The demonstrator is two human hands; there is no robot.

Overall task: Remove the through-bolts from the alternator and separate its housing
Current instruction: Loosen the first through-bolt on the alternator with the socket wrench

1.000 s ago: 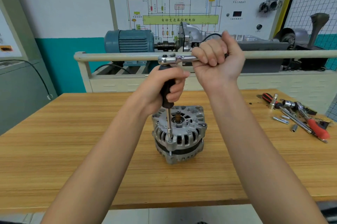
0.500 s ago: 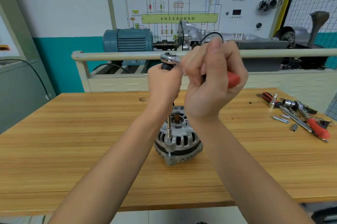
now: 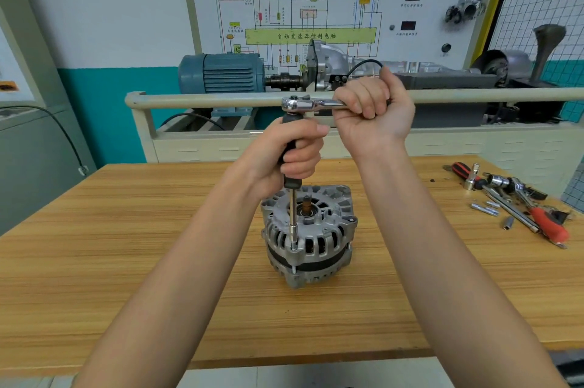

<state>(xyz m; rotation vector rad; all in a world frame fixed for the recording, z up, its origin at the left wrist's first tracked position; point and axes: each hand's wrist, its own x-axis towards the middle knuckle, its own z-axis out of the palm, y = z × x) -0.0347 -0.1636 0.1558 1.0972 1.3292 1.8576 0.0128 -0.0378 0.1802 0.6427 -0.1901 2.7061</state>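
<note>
Ratchet (image 3: 311, 103) handle now points out to the right of the alternator (image 3: 308, 237), back where it was a second ago; half a second ago I had it swung in toward me, with my right hand (image 3: 374, 114) in front of the alternator. So I read that as one full back-and-forth stroke on the same bolt, meaning the through-bolt (image 3: 294, 249) at the near rim of the alternator is backing out but is not yet free.

My right hand is clenched round the ratchet handle above and behind the alternator. My left hand (image 3: 292, 155) grips the black extension grip (image 3: 289, 166) directly above the alternator, fingers wrapped round it, keeping the steel shaft (image 3: 293, 213) upright on the bolt head. The alternator itself has not shifted: it stands on end near the middle of the wooden bench (image 3: 126, 261), both housing halves closed together with the dark band between them.

Containers: I see no tray, box or bowl anywhere. To the right of the alternator, well apart from it, loose tools (image 3: 518, 198) lie straight on the bench, and small metal pieces (image 3: 488, 209) lie beside them; whether those are sockets or removed bolts I cannot tell.
</note>
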